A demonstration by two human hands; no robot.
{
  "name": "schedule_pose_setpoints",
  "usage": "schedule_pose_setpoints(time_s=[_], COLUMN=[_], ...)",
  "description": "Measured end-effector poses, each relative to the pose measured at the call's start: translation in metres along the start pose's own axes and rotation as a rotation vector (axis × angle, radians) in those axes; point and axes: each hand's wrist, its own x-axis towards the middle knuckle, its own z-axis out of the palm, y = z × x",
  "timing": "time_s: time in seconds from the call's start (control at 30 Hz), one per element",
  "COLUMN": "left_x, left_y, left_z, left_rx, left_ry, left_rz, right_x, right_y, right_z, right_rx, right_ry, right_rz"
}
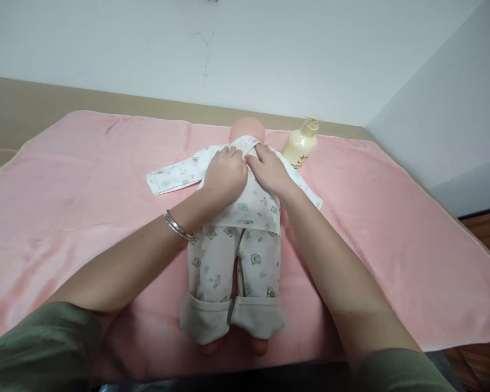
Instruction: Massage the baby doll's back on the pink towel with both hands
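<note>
A baby doll point(247, 128) lies on its back with its head at the far end, dressed in a white printed baby shirt point(249, 209) and matching pants point(218, 261) with turned-up cuffs. On the chest, just under the collar, my left hand point(226, 171) is closed with its fingers curled into the shirt. Beside it, my right hand point(269, 167) grips the shirt front near the collar, its thumb almost touching my left hand. The exact bit of cloth between the fingertips is hidden. Both sleeves spread out sideways, and the doll's feet show below the cuffs.
Under the doll is a pink blanket point(106, 218) spread over the table. A cream pump bottle point(301, 144) stands just right of the doll's shoulder. Behind the table's far edge rises a white wall point(147, 54). A silver bangle point(178, 226) circles my left wrist.
</note>
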Motion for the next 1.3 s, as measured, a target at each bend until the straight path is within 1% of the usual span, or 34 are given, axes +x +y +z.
schedule_pose_setpoints(time_s=[0.07, 0.13, 0.23, 0.3, 0.37, 0.43, 0.5, 0.6, 0.67, 0.77, 0.87, 0.93, 1.03, 1.1, 1.17, 1.23, 1.3], left_x=[-0.004, -0.002, 0.007, 0.013, 0.016, 0.016, 0.015, 0.014, 0.014, 0.009, -0.002, -0.010, -0.015, -0.011, -0.002, 0.007, 0.014], left_y=[0.007, 0.006, -0.007, -0.016, -0.022, -0.024, -0.025, -0.024, -0.022, -0.013, 0.003, 0.013, 0.017, 0.012, 0.002, -0.009, -0.017], left_z=[-0.002, -0.004, -0.003, 0.001, 0.006, 0.010, 0.013, 0.015, 0.013, 0.006, -0.002, -0.004, -0.003, -0.004, -0.008, -0.015, -0.022], left_rx=[0.014, -0.028, -0.144, -0.206, -0.240, -0.258, -0.262, -0.238, -0.204, -0.117, 0.052, 0.141, 0.145, 0.093, 0.017, -0.053, -0.091], left_ry=[-0.004, -0.029, -0.042, -0.010, 0.029, 0.060, 0.075, 0.068, 0.048, 0.030, 0.038, 0.042, 0.049, 0.047, 0.010, -0.060, -0.113], left_rz=[0.000, -0.007, -0.047, -0.073, -0.073, -0.064, -0.073, -0.092, -0.101, -0.098, -0.066, -0.029, 0.020, 0.022, -0.002, -0.073, -0.153], right_x=[0.001, -0.005, -0.022, -0.033, -0.037, -0.033, -0.024, -0.010, -0.006, -0.005, -0.005, -0.004, -0.004, -0.008, -0.015, -0.022, -0.028], right_y=[0.002, -0.006, -0.027, -0.040, -0.045, -0.040, -0.030, -0.013, -0.008, -0.007, -0.006, -0.003, -0.003, -0.010, -0.021, -0.032, -0.041], right_z=[0.000, 0.000, 0.003, 0.006, 0.008, 0.009, 0.008, 0.004, 0.003, 0.003, 0.003, 0.003, 0.001, -0.001, -0.005, -0.009, -0.011], right_rx=[-0.011, -0.076, -0.225, -0.334, -0.394, -0.347, -0.250, -0.118, -0.074, -0.067, -0.066, -0.074, -0.110, -0.147, -0.187, -0.231, -0.272], right_ry=[0.017, 0.040, 0.060, 0.064, 0.066, 0.069, 0.064, 0.008, -0.025, -0.035, -0.024, -0.011, -0.003, 0.009, 0.025, 0.032, 0.025], right_rz=[0.004, 0.019, 0.028, 0.023, 0.019, 0.028, 0.036, 0.083, 0.121, 0.146, 0.107, 0.072, 0.051, 0.066, 0.104, 0.139, 0.140])
